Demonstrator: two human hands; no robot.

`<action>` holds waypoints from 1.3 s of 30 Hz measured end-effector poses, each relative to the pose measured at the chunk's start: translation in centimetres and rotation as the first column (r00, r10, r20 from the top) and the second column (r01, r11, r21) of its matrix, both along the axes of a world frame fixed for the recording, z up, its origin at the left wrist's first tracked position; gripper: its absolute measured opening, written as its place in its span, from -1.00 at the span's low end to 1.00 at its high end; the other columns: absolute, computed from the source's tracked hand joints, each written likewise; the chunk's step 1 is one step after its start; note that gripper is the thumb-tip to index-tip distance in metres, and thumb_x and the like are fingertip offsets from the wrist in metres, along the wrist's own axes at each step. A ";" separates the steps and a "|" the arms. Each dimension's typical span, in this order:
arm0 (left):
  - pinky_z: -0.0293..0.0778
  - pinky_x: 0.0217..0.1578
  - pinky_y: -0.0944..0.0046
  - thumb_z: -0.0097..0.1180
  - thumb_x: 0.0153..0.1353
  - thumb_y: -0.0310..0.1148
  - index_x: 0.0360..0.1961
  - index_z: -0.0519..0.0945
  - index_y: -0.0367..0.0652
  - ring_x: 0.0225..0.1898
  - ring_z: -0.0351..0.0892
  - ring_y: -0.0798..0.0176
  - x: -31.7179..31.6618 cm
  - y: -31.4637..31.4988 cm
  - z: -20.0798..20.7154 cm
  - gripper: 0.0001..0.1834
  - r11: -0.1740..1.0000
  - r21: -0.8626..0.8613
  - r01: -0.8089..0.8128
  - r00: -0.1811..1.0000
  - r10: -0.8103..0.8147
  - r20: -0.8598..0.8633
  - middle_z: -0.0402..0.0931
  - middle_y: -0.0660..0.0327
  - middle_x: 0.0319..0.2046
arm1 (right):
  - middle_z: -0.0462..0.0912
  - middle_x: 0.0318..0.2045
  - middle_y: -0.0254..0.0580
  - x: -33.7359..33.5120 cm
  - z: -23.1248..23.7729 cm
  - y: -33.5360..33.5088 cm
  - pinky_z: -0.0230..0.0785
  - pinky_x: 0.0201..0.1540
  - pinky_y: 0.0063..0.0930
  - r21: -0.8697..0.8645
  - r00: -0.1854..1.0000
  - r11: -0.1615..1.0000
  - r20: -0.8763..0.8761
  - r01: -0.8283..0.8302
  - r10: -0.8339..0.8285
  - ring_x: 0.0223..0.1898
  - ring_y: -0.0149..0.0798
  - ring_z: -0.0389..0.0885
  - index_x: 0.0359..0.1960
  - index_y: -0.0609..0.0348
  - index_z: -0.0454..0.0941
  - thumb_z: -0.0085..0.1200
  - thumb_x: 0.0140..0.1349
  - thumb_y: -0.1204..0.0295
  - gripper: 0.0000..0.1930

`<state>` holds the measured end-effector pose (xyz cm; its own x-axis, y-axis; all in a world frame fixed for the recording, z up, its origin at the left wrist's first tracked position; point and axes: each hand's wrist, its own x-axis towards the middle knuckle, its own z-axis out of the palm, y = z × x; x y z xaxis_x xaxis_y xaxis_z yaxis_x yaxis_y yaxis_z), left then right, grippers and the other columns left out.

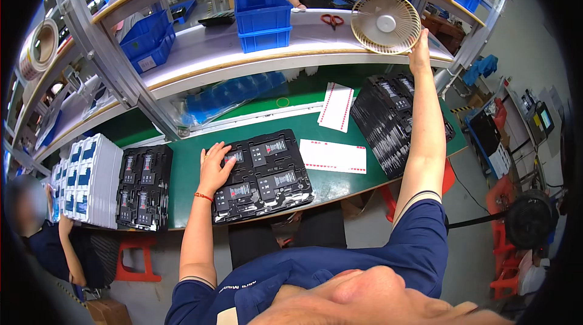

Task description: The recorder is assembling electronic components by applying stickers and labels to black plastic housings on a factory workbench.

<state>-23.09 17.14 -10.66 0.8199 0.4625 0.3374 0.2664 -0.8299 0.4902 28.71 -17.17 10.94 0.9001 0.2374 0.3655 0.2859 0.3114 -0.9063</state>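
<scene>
My left hand (pixel 216 166) lies with its fingers spread on the left part of a black plastic tray (pixel 290 199). Flat black battery packs (pixel 268 152) with printed labels sit in the tray's pockets. Up at the shelf, my right arm is stretched far forward. There my right hand (pixel 419 52) grips the rim of a round beige plastic basket (pixel 385 23), which is tilted so its inside shows. Two white paper sheets with red marks along their edges, one upright (pixel 336 107) and one lying across (pixel 333 156), rest right of the tray.
A tall stack of black trays (pixel 382 121) stands at the right. Left are another black tray stack (pixel 144 185) and a white tray stack (pixel 97 179). Blue bins (pixel 263 18) and red-handled scissors (pixel 331 20) occupy the shelf. A person (pixel 54 234) sits at the far left.
</scene>
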 end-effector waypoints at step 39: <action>-0.04 0.33 -0.25 0.31 0.10 -0.17 -0.05 0.65 -0.02 0.32 0.27 -0.04 -0.9 -1.6 1.9 -0.62 0.986 0.139 0.091 0.992 -0.102 0.073 0.47 0.09 0.16 | 0.53 -0.21 -0.31 -27.2 -24.3 7.4 0.09 0.09 -0.18 -0.628 0.655 0.645 0.712 0.435 0.251 -0.01 -0.14 0.42 -0.36 -0.01 0.62 0.27 0.03 0.48 -0.86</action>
<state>-23.97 15.56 -8.81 0.8265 0.3280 0.4574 0.1463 -0.9099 0.3881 1.50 -9.78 -13.40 0.4672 0.6430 0.6068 0.8825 -0.3809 -0.2759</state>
